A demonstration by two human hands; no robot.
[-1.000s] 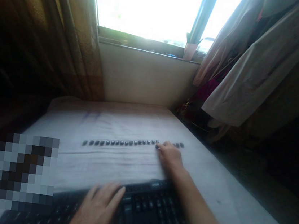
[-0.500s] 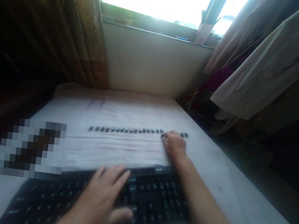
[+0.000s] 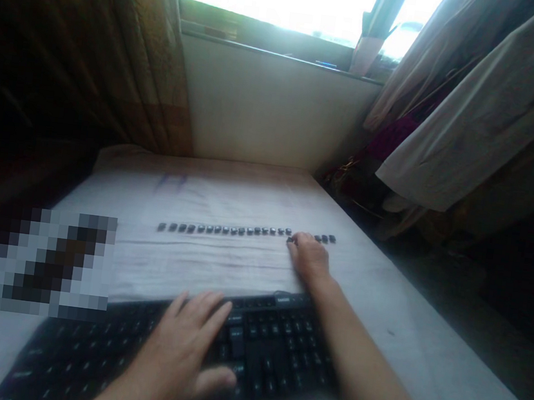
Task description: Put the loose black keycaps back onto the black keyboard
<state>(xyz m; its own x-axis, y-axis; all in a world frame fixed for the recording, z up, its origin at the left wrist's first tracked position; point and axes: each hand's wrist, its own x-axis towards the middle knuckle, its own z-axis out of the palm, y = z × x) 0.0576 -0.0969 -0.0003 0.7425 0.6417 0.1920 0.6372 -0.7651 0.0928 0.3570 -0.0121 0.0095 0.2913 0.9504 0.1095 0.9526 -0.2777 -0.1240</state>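
A black computer keyboard (image 3: 268, 349) lies across the near part of the white-covered surface, with bare gaps among its keys. Spread over its middle is my left hand (image 3: 185, 349), fingers apart and holding nothing. Beyond the keyboard, a row of small dark keycaps (image 3: 225, 229) runs from left to right. At the right part of this row, my right hand (image 3: 311, 257) has its fingertips closed on a keycap (image 3: 290, 240), low at the cloth and just in front of the row. My right hand hides part of the row; several keycaps (image 3: 325, 238) show past it.
The white cloth (image 3: 424, 349) covers a wide flat surface. A pixelated dark patch (image 3: 62, 259) lies on the left. Behind stand a wall (image 3: 268, 109) and bright window, with a brown curtain (image 3: 151, 69) at left and hanging clothes (image 3: 454, 138) at right.
My right hand has shifted very slightly left, uncovering a little more of the row on its right. My left hand stays over the keyboard.
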